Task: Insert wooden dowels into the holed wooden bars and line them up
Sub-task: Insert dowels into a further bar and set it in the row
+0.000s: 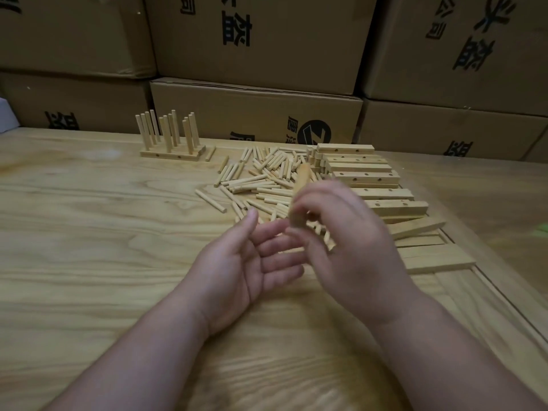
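My right hand (347, 241) grips a blurred wooden bar (299, 197), tilted up on end above the table. My left hand (246, 268) lies palm up just left of it, fingers relaxed and holding nothing, their tips close to the bar's lower end. Behind the hands lies a loose pile of dowels (261, 179). A stack of holed bars (364, 176) runs along the right. At the back left stand finished bars (175, 152) side by side, with upright dowels (169, 132) in them.
Everything lies on a light wooden table (89, 247). Stacked cardboard boxes (255, 114) form a wall right behind it. Flat wooden slats (430, 250) lie at the right near a groove in the tabletop.
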`<state>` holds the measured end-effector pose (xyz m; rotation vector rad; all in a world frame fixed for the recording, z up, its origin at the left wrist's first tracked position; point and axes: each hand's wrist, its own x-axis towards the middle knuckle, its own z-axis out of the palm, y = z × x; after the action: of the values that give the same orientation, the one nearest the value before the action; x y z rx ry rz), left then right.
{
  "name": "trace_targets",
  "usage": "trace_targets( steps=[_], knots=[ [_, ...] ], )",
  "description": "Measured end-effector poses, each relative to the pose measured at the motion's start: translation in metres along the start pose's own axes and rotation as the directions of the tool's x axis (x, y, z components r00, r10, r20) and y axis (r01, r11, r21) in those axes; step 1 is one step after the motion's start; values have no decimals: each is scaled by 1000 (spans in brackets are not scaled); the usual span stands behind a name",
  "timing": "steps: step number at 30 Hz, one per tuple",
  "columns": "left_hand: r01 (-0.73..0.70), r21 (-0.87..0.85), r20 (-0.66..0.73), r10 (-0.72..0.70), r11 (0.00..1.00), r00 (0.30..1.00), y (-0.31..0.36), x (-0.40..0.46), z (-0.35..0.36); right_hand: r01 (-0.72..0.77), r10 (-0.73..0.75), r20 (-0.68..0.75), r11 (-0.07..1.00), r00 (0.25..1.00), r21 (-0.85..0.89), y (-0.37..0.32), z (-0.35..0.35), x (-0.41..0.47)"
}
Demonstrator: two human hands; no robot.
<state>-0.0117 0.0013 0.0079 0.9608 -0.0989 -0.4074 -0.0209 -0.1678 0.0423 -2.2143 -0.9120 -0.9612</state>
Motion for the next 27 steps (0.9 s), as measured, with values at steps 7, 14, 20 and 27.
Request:
trace_targets(
  steps=[7,14,20,27],
  knots=[
    [-265,-189,-244,216,945,945,12,5,-14,-121,94,180,983,979,141,1,20,-9],
    [-298,-182,-280,241,937,929,15,6,-20,-498,602,273,787,750,-364,39,7,-17],
    [-197,-110,-193,173,974,966,10,5,-20,-543,723,442,691,531,-477,48,1,-23],
    [-129,20,-120,131,991,984,4,5,-18,-554,611,375,791,698,-257,43,6,-21]
  ],
)
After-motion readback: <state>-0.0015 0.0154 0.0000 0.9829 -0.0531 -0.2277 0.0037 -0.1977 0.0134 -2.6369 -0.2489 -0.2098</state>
